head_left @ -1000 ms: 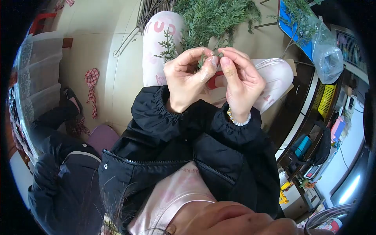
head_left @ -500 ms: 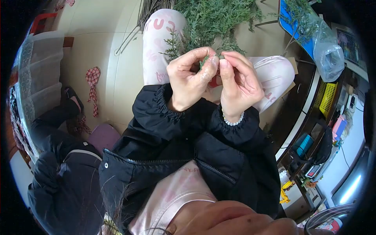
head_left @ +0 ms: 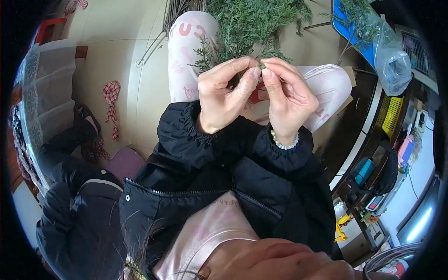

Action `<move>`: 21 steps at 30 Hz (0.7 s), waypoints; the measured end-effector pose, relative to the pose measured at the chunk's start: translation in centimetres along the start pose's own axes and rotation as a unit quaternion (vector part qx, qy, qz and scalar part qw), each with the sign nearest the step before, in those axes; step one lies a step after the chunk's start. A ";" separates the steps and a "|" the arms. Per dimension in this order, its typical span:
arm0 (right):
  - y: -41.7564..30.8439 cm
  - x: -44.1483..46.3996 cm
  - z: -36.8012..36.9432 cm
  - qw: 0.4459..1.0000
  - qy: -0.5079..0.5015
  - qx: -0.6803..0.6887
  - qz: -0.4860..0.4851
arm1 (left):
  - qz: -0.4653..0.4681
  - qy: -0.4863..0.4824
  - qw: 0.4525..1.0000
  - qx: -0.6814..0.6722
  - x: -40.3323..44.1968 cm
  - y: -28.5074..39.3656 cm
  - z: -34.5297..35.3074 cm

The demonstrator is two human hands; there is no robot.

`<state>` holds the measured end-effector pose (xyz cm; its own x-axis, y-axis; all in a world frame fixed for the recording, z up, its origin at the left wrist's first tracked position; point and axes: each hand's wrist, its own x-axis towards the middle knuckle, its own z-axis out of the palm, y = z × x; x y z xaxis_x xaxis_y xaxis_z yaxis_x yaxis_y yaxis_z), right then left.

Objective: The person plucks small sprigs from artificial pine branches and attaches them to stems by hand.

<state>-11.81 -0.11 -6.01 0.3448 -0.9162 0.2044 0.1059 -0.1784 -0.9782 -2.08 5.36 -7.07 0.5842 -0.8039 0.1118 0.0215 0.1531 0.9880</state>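
My left hand point(head_left: 226, 91) is closed in a pinch, thumb against forefinger, with whitish flaky residue on its skin. Facing it, my right hand point(head_left: 291, 95) also pinches, and its fingertips meet the left ones. Between both sets of fingertips shows a small green-grey piece point(head_left: 262, 66), perhaps the end of a stem; the rest of it is hidden. Beyond the hands, a pile of green leafy branches point(head_left: 256, 30) lies between my knees. One leafy sprig point(head_left: 203, 55) sticks out beside my left hand.
Thin dark rods point(head_left: 179, 14) lie beyond my left knee. A blue board point(head_left: 343, 25) with a leafy branch point(head_left: 354, 28) and a clear plastic bag point(head_left: 392, 65) is at right. Another person point(head_left: 79, 210) sits at left, near a checked cloth point(head_left: 111, 95) on the floor.
My right hand has shifted slightly right, its wrist turning a little. The green bit seen in my left hand is now mostly hidden, while the piece between the fingertips shows more clearly.
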 end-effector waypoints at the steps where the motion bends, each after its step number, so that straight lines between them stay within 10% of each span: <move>1: 0.2 0.1 0.0 1.000 0.000 0.003 -0.013 | -0.017 0.007 1.000 -0.020 0.0 0.0 0.1; 21: 0.7 0.2 0.2 0.989 0.030 -0.076 -0.122 | -0.006 -0.029 0.996 -0.084 0.0 -0.2 0.2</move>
<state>-11.50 -0.39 -6.68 0.2697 -0.8578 0.4375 0.0357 -0.4451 -0.8948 -2.27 5.22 -7.28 0.5353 -0.8374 0.1108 0.1663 0.2331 0.9581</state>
